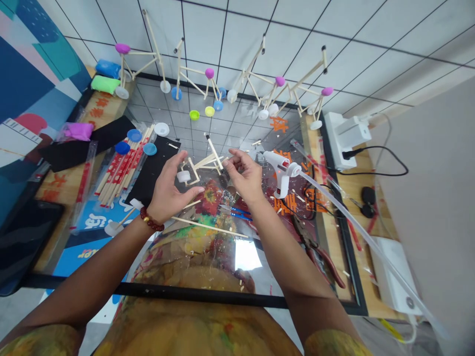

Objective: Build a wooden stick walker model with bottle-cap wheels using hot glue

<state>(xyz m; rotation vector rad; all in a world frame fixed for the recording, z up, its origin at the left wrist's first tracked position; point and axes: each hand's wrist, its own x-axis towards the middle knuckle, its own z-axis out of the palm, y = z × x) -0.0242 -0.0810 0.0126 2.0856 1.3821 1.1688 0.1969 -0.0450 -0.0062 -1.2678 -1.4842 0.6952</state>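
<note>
My left hand is spread, thumb and fingers apart, beside a small wooden stick frame with a white bottle cap at its left end. A black-tipped stick slants up from the frame. My right hand has its thumb and fingertips at the near end of this stick, seemingly pinching it; the exact contact is partly hidden. To the right of that hand, a white hot glue gun stands with a long glue stick out of its back.
Several finished stick models with pink tops line the back wall. Wrapped chopsticks and blue caps lie left. Pliers, a power strip and cables are right. A loose stick and scraps lie on the glass tabletop.
</note>
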